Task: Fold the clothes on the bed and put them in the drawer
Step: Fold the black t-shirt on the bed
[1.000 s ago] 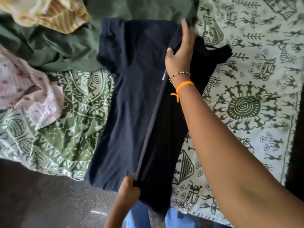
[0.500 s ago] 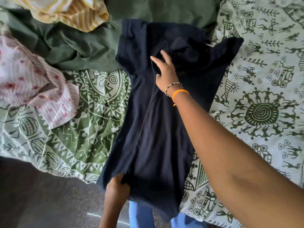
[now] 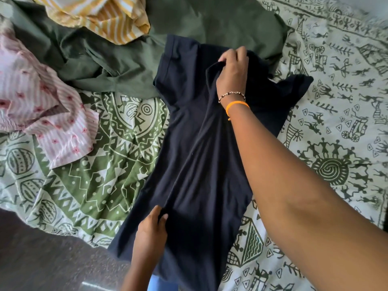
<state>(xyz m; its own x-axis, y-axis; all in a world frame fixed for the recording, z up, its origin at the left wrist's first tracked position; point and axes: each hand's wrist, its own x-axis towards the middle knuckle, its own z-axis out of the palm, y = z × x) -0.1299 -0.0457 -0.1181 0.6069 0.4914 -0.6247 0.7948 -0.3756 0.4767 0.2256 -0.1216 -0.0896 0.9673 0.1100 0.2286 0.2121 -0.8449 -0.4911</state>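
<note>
Head view: right hand [image 3: 232,69] pinches navy shirt [image 3: 189,148] collar fold; left hand [image 3: 151,226] grips hem.

Open bedsheet [image 3: 336,133] lies free along the right of the frame. At upper left, a green garment [image 3: 94,59], a yellow striped cloth [image 3: 100,15] and a pink shirt [image 3: 37,101] crowd the navy shirt's [image 3: 195,154] far side.

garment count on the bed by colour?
Navy: 1, shirt, gripped by left hand and right hand
Dark green: 1, garment
Yellow striped: 1, garment
Pink striped: 1, garment
Total: 4
</note>
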